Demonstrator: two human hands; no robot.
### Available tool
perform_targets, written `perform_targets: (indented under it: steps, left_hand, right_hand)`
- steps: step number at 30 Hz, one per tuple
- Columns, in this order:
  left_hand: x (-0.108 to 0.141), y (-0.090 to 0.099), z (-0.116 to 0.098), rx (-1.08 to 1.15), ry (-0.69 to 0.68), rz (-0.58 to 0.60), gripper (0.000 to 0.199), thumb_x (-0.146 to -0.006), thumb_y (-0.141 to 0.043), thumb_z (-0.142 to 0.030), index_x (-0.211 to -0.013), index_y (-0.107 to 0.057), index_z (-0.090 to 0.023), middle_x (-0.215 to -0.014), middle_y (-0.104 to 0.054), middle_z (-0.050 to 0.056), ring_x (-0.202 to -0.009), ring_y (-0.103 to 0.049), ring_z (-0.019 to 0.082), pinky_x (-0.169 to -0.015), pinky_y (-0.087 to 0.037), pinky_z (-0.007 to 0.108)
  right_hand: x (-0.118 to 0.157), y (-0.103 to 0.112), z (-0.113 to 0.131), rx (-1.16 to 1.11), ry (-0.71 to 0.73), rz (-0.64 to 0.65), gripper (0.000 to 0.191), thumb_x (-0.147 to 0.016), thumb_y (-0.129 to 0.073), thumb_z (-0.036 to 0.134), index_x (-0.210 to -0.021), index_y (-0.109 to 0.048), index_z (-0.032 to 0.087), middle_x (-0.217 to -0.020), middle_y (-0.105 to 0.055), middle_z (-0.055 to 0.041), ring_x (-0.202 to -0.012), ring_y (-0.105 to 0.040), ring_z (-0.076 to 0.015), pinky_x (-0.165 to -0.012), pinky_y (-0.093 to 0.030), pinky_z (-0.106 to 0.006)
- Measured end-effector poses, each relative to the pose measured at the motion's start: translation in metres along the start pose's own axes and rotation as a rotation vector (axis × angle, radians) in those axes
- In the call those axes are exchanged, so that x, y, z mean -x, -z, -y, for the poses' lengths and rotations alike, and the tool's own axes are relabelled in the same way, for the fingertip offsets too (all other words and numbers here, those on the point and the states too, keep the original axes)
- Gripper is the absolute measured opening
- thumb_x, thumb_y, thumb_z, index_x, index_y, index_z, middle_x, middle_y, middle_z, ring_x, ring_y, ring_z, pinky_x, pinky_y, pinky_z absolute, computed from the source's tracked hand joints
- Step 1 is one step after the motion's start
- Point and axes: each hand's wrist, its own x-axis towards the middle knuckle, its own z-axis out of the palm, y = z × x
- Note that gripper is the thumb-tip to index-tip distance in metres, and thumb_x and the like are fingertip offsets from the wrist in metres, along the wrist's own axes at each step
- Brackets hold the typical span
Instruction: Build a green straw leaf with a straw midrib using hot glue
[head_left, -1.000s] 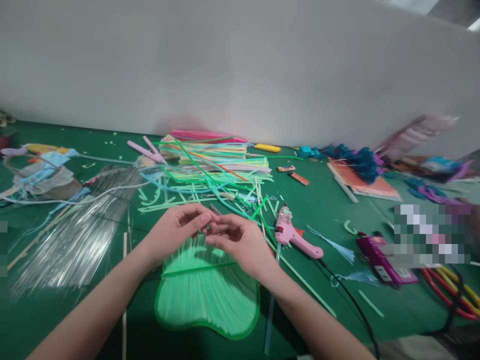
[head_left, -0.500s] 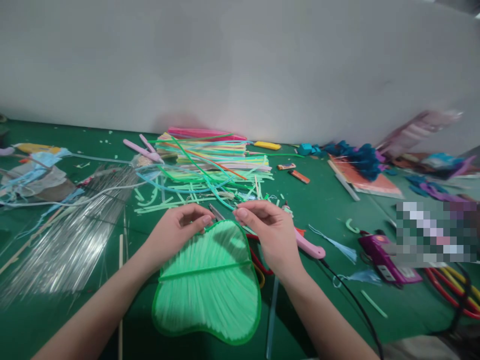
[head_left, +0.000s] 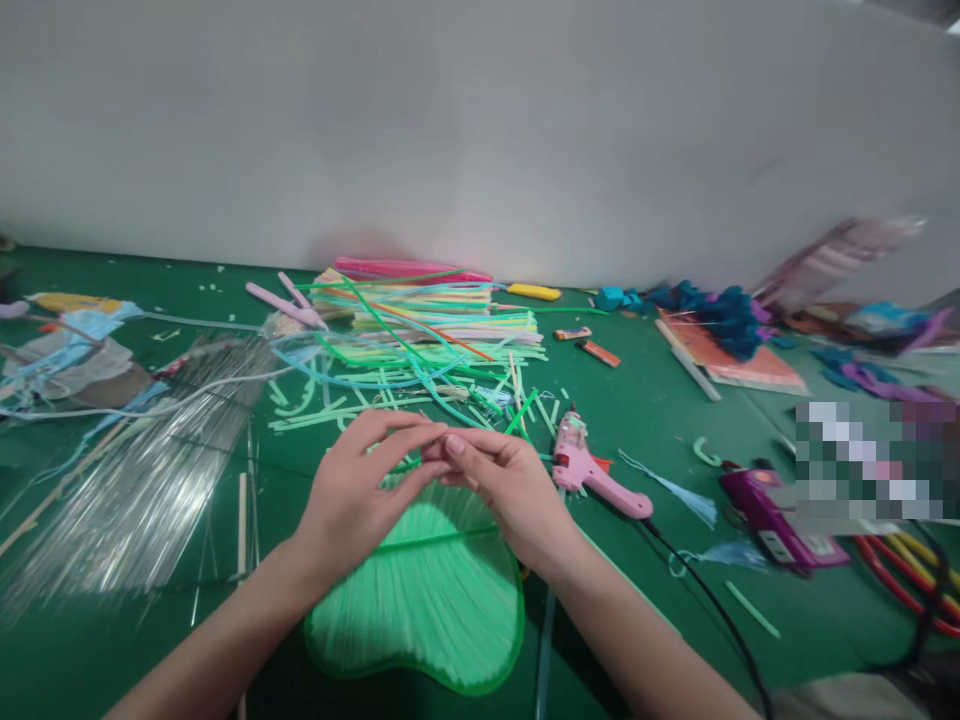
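A green, leaf-shaped panel (head_left: 420,600) with fine pleat-like lines, a darker green rim and a raised midrib lies in front of me. My left hand (head_left: 367,490) and my right hand (head_left: 506,490) meet over its top edge, fingertips pinched together. What sits between the fingertips is too small to make out, and the fingers cover the panel's upper edge. A bright green strip (head_left: 523,411) sticks out just beyond my right hand. Right of that hand lies a pink glue gun (head_left: 600,480) with a black cord.
Pastel strips (head_left: 420,300) are piled at the back, with short green offcuts (head_left: 322,415) before them. Clear thin rods (head_left: 165,480) spread on the left. A purple device (head_left: 776,520), blue tassels (head_left: 675,490) and an orange packet (head_left: 739,350) lie right. A pale wall stands behind.
My hands have come together; the right moved left and uncovered the glue gun. The pointed metal tool tip between them is now out of sight. A bright green strip shows beyond my right hand.
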Motion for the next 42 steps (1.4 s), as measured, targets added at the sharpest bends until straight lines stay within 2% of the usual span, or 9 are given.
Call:
perform_targets:
  steps: [6, 11, 21, 28, 31, 33, 35, 38, 42]
  left_hand:
    - [-0.003, 0.001, 0.005, 0.138, 0.252, 0.1, 0.028, -0.08, -0.075, -0.034, -0.106, -0.073, -0.025, -0.1, -0.077, 0.003, -0.088, -0.07, 0.019, -0.082, -0.054, 0.032]
    - [-0.009, 0.002, 0.005, 0.346, 0.416, 0.197, 0.019, -0.08, -0.075, -0.035, -0.095, -0.076, -0.024, -0.086, -0.078, 0.001, -0.08, -0.073, 0.016, -0.07, -0.057, 0.023]
    - [-0.012, 0.007, 0.01, 0.538, 0.533, 0.179, 0.015, -0.069, -0.082, -0.031, -0.078, -0.078, -0.02, -0.077, -0.079, 0.003, -0.073, -0.073, 0.018, -0.07, -0.058, 0.024]
    - [-0.017, 0.017, 0.014, 0.525, 0.57, 0.118, 0.015, -0.078, -0.076, -0.036, -0.076, -0.075, -0.02, -0.069, -0.075, 0.001, -0.066, -0.067, 0.012, -0.062, -0.051, 0.019]
    - [-0.018, 0.018, 0.014, 0.557, 0.569, 0.093, 0.015, -0.078, -0.076, -0.036, -0.078, -0.073, -0.022, -0.089, -0.077, 0.001, -0.083, -0.07, 0.013, -0.071, -0.052, 0.019]
    - [-0.017, 0.017, 0.01, 0.597, 0.558, 0.156, 0.015, -0.076, -0.078, -0.034, -0.074, -0.072, -0.021, -0.116, -0.073, 0.004, -0.104, -0.068, 0.018, -0.085, -0.053, 0.023]
    - [-0.017, 0.016, 0.005, 0.637, 0.559, 0.259, 0.018, -0.074, -0.079, -0.033, -0.068, -0.071, -0.019, -0.125, -0.069, 0.007, -0.111, -0.066, 0.022, -0.092, -0.052, 0.029]
    - [-0.017, 0.015, 0.002, 0.655, 0.584, 0.358, 0.022, -0.071, -0.081, -0.033, -0.066, -0.067, -0.017, -0.099, -0.077, 0.009, -0.091, -0.073, 0.022, -0.082, -0.057, 0.032]
    - [-0.018, 0.019, 0.007, 0.589, 0.604, 0.298, 0.031, -0.067, -0.083, -0.034, -0.065, -0.056, -0.018, -0.077, -0.076, 0.003, -0.073, -0.072, 0.017, -0.069, -0.057, 0.027]
  right_hand:
    - [0.0, 0.0, 0.001, 0.067, 0.002, 0.047, 0.031, -0.085, -0.07, 0.045, -0.108, -0.076, 0.024, -0.102, -0.078, -0.0056, -0.093, -0.071, -0.0166, -0.087, -0.054, -0.03]
    - [0.001, 0.0, 0.005, 0.117, 0.01, 0.07, 0.034, -0.087, -0.067, 0.047, -0.11, -0.076, 0.023, -0.102, -0.077, -0.0063, -0.092, -0.071, -0.0177, -0.084, -0.054, -0.03]
    - [0.003, 0.002, 0.009, 0.045, 0.0, 0.034, 0.031, -0.09, -0.065, 0.046, -0.099, -0.076, 0.019, -0.092, -0.078, -0.0066, -0.084, -0.073, -0.0146, -0.076, -0.054, -0.024]
    - [0.006, 0.0, 0.014, -0.101, -0.056, 0.071, 0.029, -0.093, -0.061, 0.041, -0.096, -0.074, 0.015, -0.096, -0.077, -0.0079, -0.079, -0.074, -0.0136, -0.069, -0.055, -0.021]
    - [0.006, 0.003, 0.015, -0.182, -0.146, 0.125, 0.028, -0.092, -0.064, 0.041, -0.089, -0.073, 0.014, -0.079, -0.076, -0.0036, -0.065, -0.07, -0.0091, -0.057, -0.053, -0.016]
    - [0.006, 0.005, 0.014, -0.237, -0.23, 0.215, 0.03, -0.089, -0.066, 0.042, -0.084, -0.072, 0.014, -0.068, -0.072, -0.001, -0.053, -0.065, -0.007, -0.049, -0.05, -0.014]
    - [0.006, 0.006, 0.013, -0.252, -0.313, 0.305, 0.032, -0.087, -0.069, 0.044, -0.08, -0.071, 0.013, -0.062, -0.07, -0.0006, -0.048, -0.062, -0.0066, -0.046, -0.048, -0.014]
    - [0.007, 0.004, 0.012, -0.218, -0.403, 0.4, 0.036, -0.086, -0.069, 0.047, -0.079, -0.07, 0.012, -0.06, -0.069, -0.0016, -0.045, -0.06, -0.0063, -0.046, -0.048, -0.014]
    - [0.007, 0.002, 0.011, -0.141, -0.405, 0.355, 0.04, -0.085, -0.069, 0.051, -0.078, -0.069, 0.011, -0.059, -0.068, -0.0008, -0.045, -0.059, -0.0053, -0.047, -0.047, -0.014]
